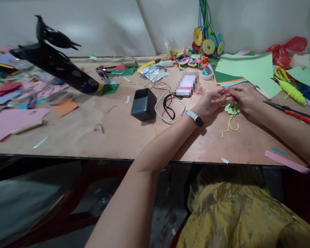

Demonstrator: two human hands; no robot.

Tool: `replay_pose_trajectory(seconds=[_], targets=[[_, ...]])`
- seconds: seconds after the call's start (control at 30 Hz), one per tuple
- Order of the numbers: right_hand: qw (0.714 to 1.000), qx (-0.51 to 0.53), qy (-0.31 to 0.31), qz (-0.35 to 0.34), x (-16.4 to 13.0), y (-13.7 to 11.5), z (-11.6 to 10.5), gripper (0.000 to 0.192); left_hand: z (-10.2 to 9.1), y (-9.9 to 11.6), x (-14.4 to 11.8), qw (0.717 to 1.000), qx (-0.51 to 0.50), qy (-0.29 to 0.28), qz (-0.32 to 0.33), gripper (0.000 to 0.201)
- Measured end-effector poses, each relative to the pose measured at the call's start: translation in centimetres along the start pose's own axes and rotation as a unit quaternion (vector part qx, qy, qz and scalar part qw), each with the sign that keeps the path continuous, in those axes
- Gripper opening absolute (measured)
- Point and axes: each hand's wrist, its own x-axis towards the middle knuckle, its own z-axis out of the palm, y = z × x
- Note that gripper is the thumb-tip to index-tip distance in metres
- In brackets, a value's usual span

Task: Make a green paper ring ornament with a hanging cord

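Note:
My left hand [214,102], with a pale wristband at the wrist, reaches right with its fingertips brought together. Opposite it, my right hand [241,97] is closed in a pinch. The fingertips of both hands meet on a tiny whitish thing [226,89], too small to name. Just under the right fingers is a light green paper cutout [231,108] with scalloped edges; whether the fingers touch it I cannot tell. Yellow-green yarn [230,124] trails from the cutout over the wooden table [204,148].
Left of my hands are a phone [187,84], a dark power bank [144,104] and a looped white cable [158,113]. Scissors [291,110] and a yellow yarn bundle [290,91] lie right. Green paper sheets [248,67] lie behind. A black bird figure [55,36] stands far left.

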Motion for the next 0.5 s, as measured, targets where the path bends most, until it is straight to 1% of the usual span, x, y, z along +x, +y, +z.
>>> replay_pose_trajectory(seconds=[0.07,0.13,0.2,0.27,0.3,0.33,0.37,0.4,0.43,0.47,0.5], targets=[[1.0,-0.004,0.019,-0.005,0.2,-0.7,-0.5,0.016,-0.3,0.3,0.2,1.0,-0.001,0.018,0.005,0.03],[0.998,-0.008,0.049,-0.023,0.4,-1.8,-1.5,0.015,-0.7,0.8,0.5,0.997,0.018,0.067,0.033,0.026],[0.997,-0.017,0.073,-0.028,0.5,-2.6,-2.6,0.012,-1.1,1.5,0.7,0.991,0.059,0.105,0.054,0.023],[0.996,-0.029,0.088,-0.005,0.2,-2.7,-3.7,0.011,-1.2,2.1,1.0,0.984,0.125,0.118,0.038,0.016],[0.995,-0.034,0.098,0.007,0.1,-2.6,-4.2,0.011,-1.2,2.3,1.2,0.977,0.174,0.119,0.031,0.013],[0.994,-0.034,0.105,0.018,-0.1,-2.3,-4.6,0.011,-1.1,2.4,1.4,0.963,0.236,0.122,0.032,0.01],[0.993,-0.031,0.112,0.026,-0.2,-1.9,-4.8,0.013,-1.1,2.5,1.6,0.942,0.309,0.126,0.042,0.01],[0.992,-0.025,0.115,0.032,-0.3,-1.6,-5.0,0.014,-1.0,2.6,1.9,0.909,0.389,0.134,0.06,0.013],[0.992,-0.019,0.118,0.036,-0.4,-1.2,-5.0,0.015,-1.0,2.6,2.2,0.866,0.472,0.144,0.08,0.018],[0.992,-0.015,0.119,0.037,-0.4,-1.0,-5.0,0.016,-1.1,2.7,2.5,0.817,0.549,0.152,0.091,0.025],[0.992,-0.014,0.118,0.037,-0.4,-0.9,-4.9,0.018,-1.2,2.7,2.9,0.768,0.614,0.157,0.09,0.035]])
